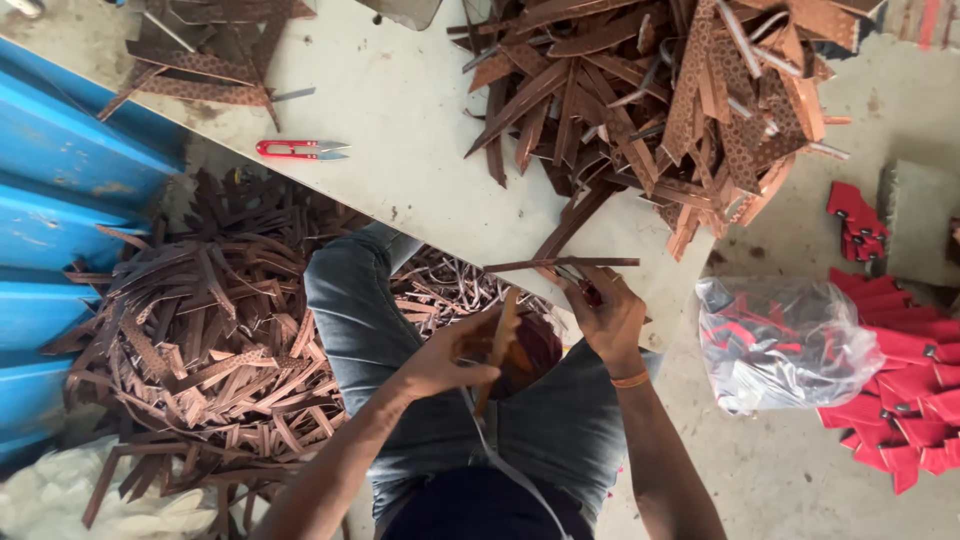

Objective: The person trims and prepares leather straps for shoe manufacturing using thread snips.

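While the person sits at the edge of the pale table point(400, 90), both hands are busy over the lap. The left hand point(440, 360) is closed around a brown strap point(497, 345) that stands nearly upright between thumb and fingers. The right hand point(605, 315) is curled shut too, pinching the end of a second, long strap point(560, 264) that lies level along the table's edge; something small and dark sits in that grip with it, perhaps a cutter, though I cannot tell for sure.

Judging by the piles, the work looks somewhere in the middle. A big tangled heap of patterned brown straps point(660, 100) lies on the table in front of the person, and a smaller bunch point(200, 50) rests at the far corner. On the floor at the left side, a broad mound of straps point(200, 340) has built up beside the blue sheeting point(60, 210). Red thread snips point(300, 150) lie unused on the table, well apart from either hand. A clear bag point(785, 345) and red pieces point(900, 380) sit on the floor at the right.
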